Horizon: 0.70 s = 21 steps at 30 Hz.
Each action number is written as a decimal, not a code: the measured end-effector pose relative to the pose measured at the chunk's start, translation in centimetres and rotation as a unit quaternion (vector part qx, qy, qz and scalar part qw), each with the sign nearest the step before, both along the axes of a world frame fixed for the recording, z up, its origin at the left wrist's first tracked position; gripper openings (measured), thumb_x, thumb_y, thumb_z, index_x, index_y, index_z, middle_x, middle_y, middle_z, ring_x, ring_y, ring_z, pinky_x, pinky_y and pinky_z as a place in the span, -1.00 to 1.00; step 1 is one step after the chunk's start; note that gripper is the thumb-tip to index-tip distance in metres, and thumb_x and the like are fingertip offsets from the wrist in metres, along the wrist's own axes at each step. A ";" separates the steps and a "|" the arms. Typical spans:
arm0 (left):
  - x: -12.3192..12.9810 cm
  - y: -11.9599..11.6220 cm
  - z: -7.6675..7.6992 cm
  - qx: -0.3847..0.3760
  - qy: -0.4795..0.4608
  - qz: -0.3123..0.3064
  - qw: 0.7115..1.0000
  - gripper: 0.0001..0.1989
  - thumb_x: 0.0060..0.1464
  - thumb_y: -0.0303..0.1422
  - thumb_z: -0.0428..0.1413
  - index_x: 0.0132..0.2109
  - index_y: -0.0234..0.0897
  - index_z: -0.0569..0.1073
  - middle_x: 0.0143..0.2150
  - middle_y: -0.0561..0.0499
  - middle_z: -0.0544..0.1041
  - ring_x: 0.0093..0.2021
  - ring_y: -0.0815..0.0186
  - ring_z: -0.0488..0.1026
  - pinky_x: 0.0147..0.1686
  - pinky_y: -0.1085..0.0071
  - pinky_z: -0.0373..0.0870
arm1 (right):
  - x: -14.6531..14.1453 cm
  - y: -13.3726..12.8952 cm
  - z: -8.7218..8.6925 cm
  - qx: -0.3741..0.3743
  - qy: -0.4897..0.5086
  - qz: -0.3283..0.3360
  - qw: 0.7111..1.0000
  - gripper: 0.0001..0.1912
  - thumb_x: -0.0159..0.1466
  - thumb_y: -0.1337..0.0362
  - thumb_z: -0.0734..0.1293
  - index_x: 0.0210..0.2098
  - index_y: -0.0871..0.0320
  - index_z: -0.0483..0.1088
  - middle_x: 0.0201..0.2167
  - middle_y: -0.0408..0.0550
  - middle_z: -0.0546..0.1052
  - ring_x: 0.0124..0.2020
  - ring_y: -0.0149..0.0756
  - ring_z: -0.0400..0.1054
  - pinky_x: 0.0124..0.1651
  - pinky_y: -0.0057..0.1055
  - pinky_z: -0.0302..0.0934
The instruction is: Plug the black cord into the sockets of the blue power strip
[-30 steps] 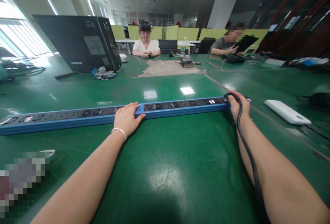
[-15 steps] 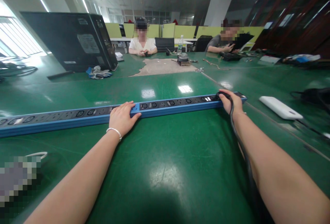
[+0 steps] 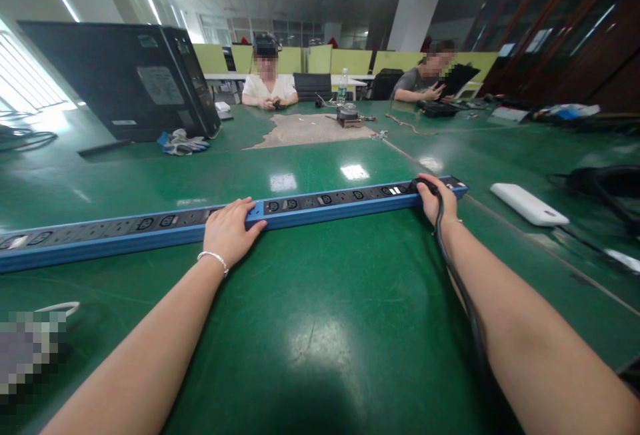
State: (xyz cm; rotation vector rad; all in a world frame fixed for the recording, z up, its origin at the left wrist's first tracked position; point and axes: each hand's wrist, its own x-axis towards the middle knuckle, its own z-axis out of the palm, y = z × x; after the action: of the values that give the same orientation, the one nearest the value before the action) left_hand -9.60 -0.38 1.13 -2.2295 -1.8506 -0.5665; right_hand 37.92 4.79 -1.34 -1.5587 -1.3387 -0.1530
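A long blue power strip (image 3: 320, 213) with black sockets lies across the green table. My left hand (image 3: 230, 229) is laid over its middle, with fingers across the top and the thumb along the near edge, holding it. At the strip's right end, my right hand (image 3: 440, 203) is closed round a black plug (image 3: 417, 184) at the socket face. How deep the plug sits is hidden by my fingers. From it a black cable (image 3: 463, 288) runs back along my right forearm and out of view at the bottom.
A white power bank (image 3: 529, 205) with a cord lies to the right, near a dark cable bundle (image 3: 613, 188). A black computer case (image 3: 115, 85) and work gloves (image 3: 183, 143) stand at far left. Two people (image 3: 270, 88) sit across the table (image 3: 320, 328).
The view has turned slightly right, so everything sits a little further left. Both hands keep their places on the power strip and the plug.
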 end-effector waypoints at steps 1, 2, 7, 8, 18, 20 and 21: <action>0.0 0.0 0.0 0.001 -0.002 0.001 1.000 -0.55 0.11 -0.09 -0.01 0.09 -0.18 0.34 0.19 -0.06 0.38 0.20 0.15 0.28 0.15 0.17 0.18 | 0.0 0.0 0.0 -0.003 -0.003 -0.001 1.000 -0.64 0.14 0.10 0.27 -0.11 0.05 0.48 -0.19 -0.05 0.56 -0.11 -0.12 0.41 0.06 -0.08 0.23; 0.0 0.0 0.0 0.002 -0.003 0.002 1.000 -0.55 0.11 -0.09 -0.01 0.09 -0.18 0.34 0.19 -0.06 0.38 0.19 0.15 0.28 0.15 0.16 0.17 | 0.0 -0.1 0.1 -0.005 -0.006 0.000 1.000 -0.64 0.14 0.10 0.27 -0.12 0.05 0.48 -0.20 -0.05 0.56 -0.12 -0.12 0.41 0.06 -0.08 0.22; 0.0 0.1 -0.1 0.002 -0.001 0.005 1.000 -0.54 0.11 -0.10 -0.01 0.08 -0.22 0.35 0.18 -0.08 0.39 0.19 0.14 0.29 0.15 0.16 0.18 | -0.2 0.0 0.4 0.019 -0.007 0.006 1.000 -0.64 0.14 0.10 0.25 -0.14 0.10 0.49 -0.21 -0.01 0.56 -0.14 -0.11 0.42 0.04 -0.10 0.24; 0.0 0.1 -0.1 0.002 0.000 0.005 1.000 -0.54 0.11 -0.10 -0.01 0.08 -0.22 0.35 0.18 -0.08 0.39 0.19 0.13 0.29 0.15 0.16 0.18 | -0.3 0.0 0.3 0.027 -0.006 0.007 1.000 -0.64 0.14 0.10 0.25 -0.15 0.12 0.49 -0.20 0.00 0.56 -0.14 -0.12 0.42 0.04 -0.11 0.25; 0.0 0.1 0.0 -0.003 0.002 0.008 1.000 -0.54 0.11 -0.10 -0.01 0.09 -0.20 0.34 0.18 -0.06 0.39 0.18 0.13 0.30 0.14 0.16 0.19 | 0.2 0.6 1.4 0.156 0.038 -0.010 0.987 -0.62 0.23 0.08 0.18 -0.15 0.19 0.45 -0.17 0.08 0.54 -0.10 -0.15 0.41 0.03 -0.17 0.26; 0.0 0.1 0.0 -0.002 0.002 0.006 1.000 -0.54 0.10 -0.09 0.00 0.09 -0.21 0.34 0.18 -0.07 0.39 0.18 0.12 0.30 0.14 0.15 0.18 | 0.9 0.6 1.7 0.198 0.072 -0.016 0.977 -0.60 0.23 0.07 0.18 -0.13 0.22 0.43 -0.14 0.10 0.52 -0.09 -0.16 0.40 0.03 -0.17 0.27; 0.0 0.1 0.0 -0.002 0.001 0.006 1.000 -0.54 0.10 -0.10 0.00 0.09 -0.21 0.34 0.18 -0.07 0.39 0.18 0.12 0.30 0.14 0.15 0.18 | 1.3 0.5 1.7 0.193 0.081 -0.008 0.978 -0.61 0.21 0.07 0.20 -0.14 0.22 0.43 -0.15 0.09 0.52 -0.10 -0.16 0.41 0.03 -0.16 0.27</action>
State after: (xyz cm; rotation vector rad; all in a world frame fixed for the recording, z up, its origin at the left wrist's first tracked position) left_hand -9.64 -0.27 1.09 -2.2189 -1.8637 -0.5580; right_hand 39.21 5.32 0.38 -1.2268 -1.0922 -0.2725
